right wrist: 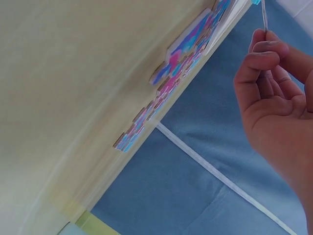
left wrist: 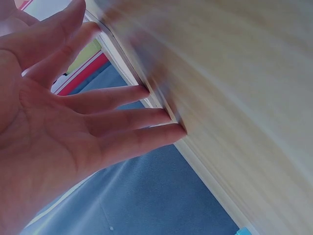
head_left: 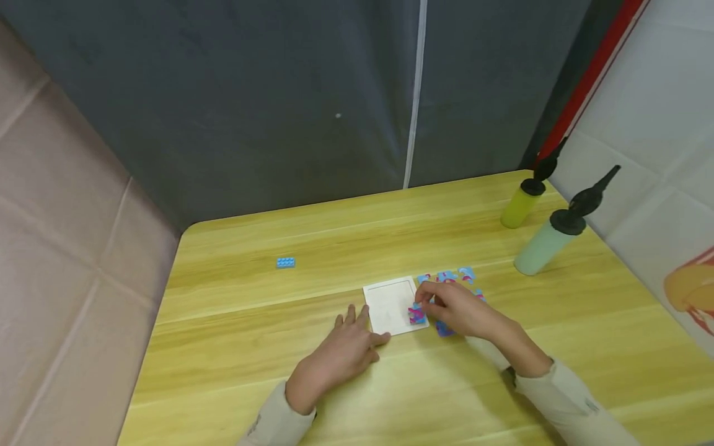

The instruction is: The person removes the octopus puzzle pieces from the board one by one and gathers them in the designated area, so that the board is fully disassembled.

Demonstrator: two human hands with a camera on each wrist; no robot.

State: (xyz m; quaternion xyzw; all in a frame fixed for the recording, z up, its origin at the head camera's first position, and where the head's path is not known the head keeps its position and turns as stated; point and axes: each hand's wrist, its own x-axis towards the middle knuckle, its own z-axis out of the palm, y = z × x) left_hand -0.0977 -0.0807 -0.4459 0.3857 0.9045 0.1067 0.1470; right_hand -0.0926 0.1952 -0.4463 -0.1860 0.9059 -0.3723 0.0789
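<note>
A white square puzzle tray (head_left: pixel 387 306) with a raised rim lies flat on the wooden table. My left hand (head_left: pixel 347 348) is spread beside it, fingers straight, with the index fingertip at its left edge and the thumb at its near edge. In the left wrist view the left hand (left wrist: pixel 73 117) has its fingertips down at the tabletop. Over the tray's right side, my right hand (head_left: pixel 454 306) pinches a pink and blue jigsaw piece (head_left: pixel 416 314). The right wrist view shows the right hand (right wrist: pixel 274 78) with thumb and fingertips together on a thin edge.
Several loose jigsaw pieces (head_left: pixel 466 274) lie right of the tray, partly hidden under the right hand. A blue toy brick (head_left: pixel 286 262) sits at the back left. Two pump bottles, one yellow (head_left: pixel 515 209) and one pale green (head_left: pixel 542 249), stand at the right. A dark curtain (head_left: pixel 279 111) hangs behind.
</note>
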